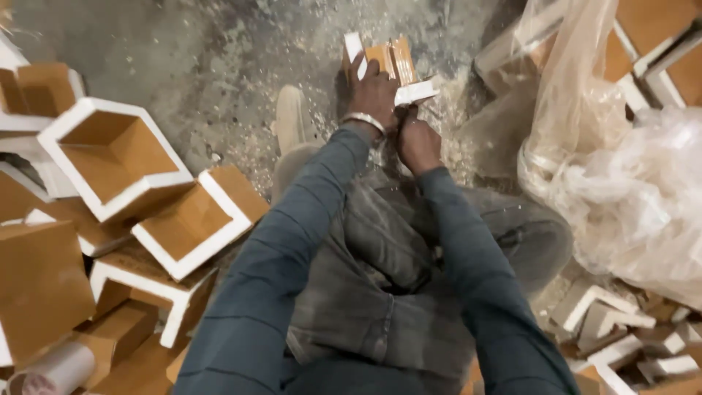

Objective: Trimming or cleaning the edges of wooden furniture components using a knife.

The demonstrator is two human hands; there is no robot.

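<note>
While the left hand (pixel 371 91) wraps its fingers over the top of a small brown box with white edges (pixel 384 62), the right hand (pixel 418 143) is curled shut just below it, touching a white strip (pixel 415 92) that juts from the box; what it pinches I cannot tell. Both sit above the person's knees, over the dusty concrete floor (pixel 205 66). Open brown boxes (pixel 117 157) pile along the floor's left edge, a clear plastic bag (pixel 621 183) at the right.
</note>
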